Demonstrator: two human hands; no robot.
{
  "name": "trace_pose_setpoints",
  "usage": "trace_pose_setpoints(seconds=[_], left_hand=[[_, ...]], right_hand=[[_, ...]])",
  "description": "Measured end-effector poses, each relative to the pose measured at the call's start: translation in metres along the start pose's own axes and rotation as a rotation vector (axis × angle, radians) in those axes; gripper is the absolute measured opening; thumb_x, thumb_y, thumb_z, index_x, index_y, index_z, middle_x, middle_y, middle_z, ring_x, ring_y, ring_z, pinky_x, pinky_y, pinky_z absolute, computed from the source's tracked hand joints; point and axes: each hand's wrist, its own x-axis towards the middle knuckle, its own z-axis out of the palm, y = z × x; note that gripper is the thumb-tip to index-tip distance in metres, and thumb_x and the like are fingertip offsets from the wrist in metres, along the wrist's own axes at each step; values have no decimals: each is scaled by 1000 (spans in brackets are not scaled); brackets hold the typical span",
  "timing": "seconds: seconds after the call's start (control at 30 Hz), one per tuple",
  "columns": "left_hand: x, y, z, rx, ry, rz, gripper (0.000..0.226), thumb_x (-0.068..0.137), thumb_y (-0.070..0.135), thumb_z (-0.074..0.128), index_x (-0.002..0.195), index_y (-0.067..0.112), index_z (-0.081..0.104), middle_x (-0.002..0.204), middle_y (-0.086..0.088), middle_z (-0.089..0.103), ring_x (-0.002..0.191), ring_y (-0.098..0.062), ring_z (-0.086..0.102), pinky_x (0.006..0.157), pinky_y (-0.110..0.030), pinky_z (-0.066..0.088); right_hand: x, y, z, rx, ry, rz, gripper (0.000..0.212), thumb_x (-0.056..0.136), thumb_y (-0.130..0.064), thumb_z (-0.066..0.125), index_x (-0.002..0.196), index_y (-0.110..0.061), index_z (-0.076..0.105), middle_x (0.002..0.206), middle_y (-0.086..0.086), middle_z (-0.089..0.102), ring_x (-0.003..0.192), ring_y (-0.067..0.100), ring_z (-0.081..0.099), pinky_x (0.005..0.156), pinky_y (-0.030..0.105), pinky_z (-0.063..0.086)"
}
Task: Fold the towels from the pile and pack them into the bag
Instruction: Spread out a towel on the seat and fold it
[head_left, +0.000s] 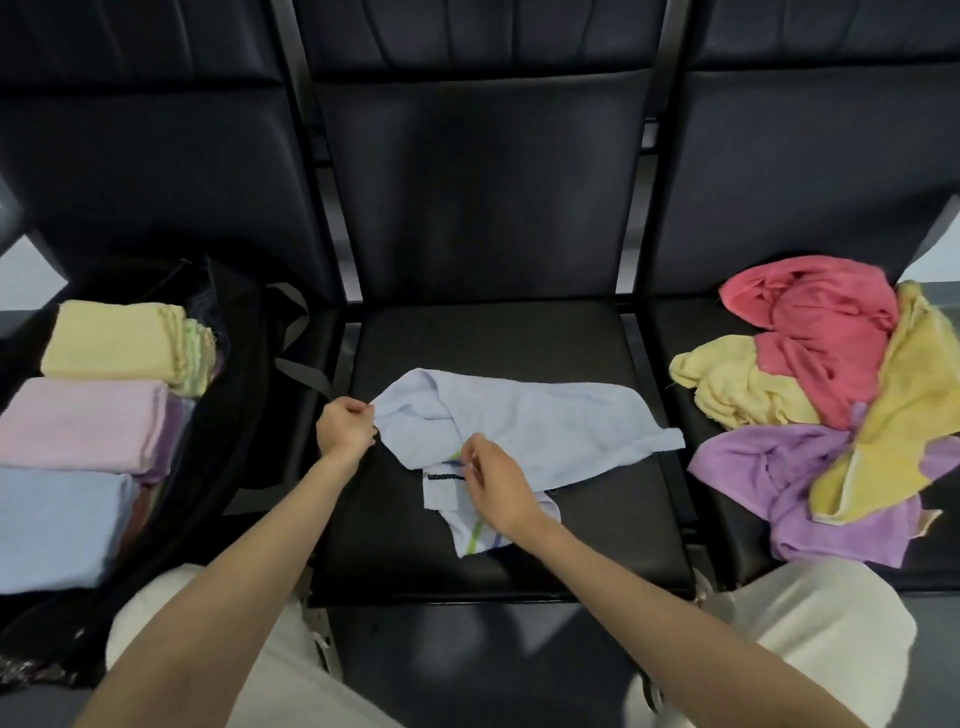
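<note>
A pale blue towel (540, 426) with a green and blue stripe lies crumpled on the middle black seat (597, 540). My left hand (344, 427) pinches its left corner. My right hand (496, 483) pinches the striped edge near the towel's front. On the left seat an open black bag (244, 374) holds folded towels: yellow (111, 340), pink (78, 423) and light blue (54, 530) on top. On the right seat lies the pile of unfolded towels: red (821, 332), yellow (748, 384) and purple (789, 483).
The three black seats stand in a row with upright backrests (478, 171) behind them. A bag strap (304, 375) lies across the gap between the left and middle seats. My knees in light trousers (810, 623) sit at the seats' front edge.
</note>
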Motion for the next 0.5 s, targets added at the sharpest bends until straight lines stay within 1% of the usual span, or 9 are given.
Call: trace_pose_setpoints(seconds=[0.03,0.1,0.17,0.2,0.27,0.33,0.4,0.43,0.5], left_hand=[[0,-2,0,-15,-24,6,13,91,13,59,95,2,65,81,-15,69,60,-19,64,67,-36,59],[0,-6,-1,-27,-65,15,13,91,12,59,95,2,65,75,-11,67,61,-18,64,67,-34,59],[2,-9,-2,-35,-98,20,11,90,10,59,93,2,65,72,-9,67,62,-19,65,69,-35,60],[2,-11,-3,-32,-112,28,10,89,10,60,93,3,65,71,-8,67,62,-19,65,70,-36,60],[1,-13,-4,-22,-131,49,8,88,9,60,91,4,65,72,-8,67,61,-16,64,68,-33,59],[0,-17,-6,-17,-143,62,7,88,9,62,91,4,65,73,-8,67,60,-12,63,65,-30,58],[-1,-22,-9,-3,-153,76,6,87,9,63,90,4,65,70,-6,66,61,-14,64,69,-34,59],[-2,-25,-11,11,-157,88,5,87,9,63,89,5,64,68,-6,66,62,-16,64,71,-36,59],[-4,-33,-17,54,-165,120,1,86,9,63,85,8,64,67,-4,66,63,-18,65,74,-38,59]], right_hand=[[1,-1,11,-28,-31,5,7,95,-12,42,94,-10,48,81,7,50,69,25,50,66,42,46],[5,-4,28,-78,-90,39,12,94,-10,44,96,-5,54,90,13,51,76,31,54,71,42,46],[9,-6,41,-151,-148,65,14,91,-7,47,98,-1,57,105,17,52,85,35,56,76,42,47],[11,-7,46,-195,-160,79,14,90,-8,48,98,0,57,111,17,51,86,35,57,75,41,48],[14,-11,52,-287,-159,114,18,90,-17,51,98,-1,56,117,15,49,86,34,57,68,34,44],[18,-17,57,-382,-180,144,30,89,-29,56,103,-2,55,121,14,48,90,33,58,66,32,41],[21,-24,60,-484,-203,147,38,88,-38,58,107,-5,55,119,15,49,94,32,58,71,33,44],[22,-28,62,-521,-202,144,37,89,-38,57,107,-6,56,117,15,50,95,31,58,72,34,44],[23,-33,65,-573,-208,141,31,90,-31,56,106,-6,57,115,17,50,95,31,57,70,33,41]])
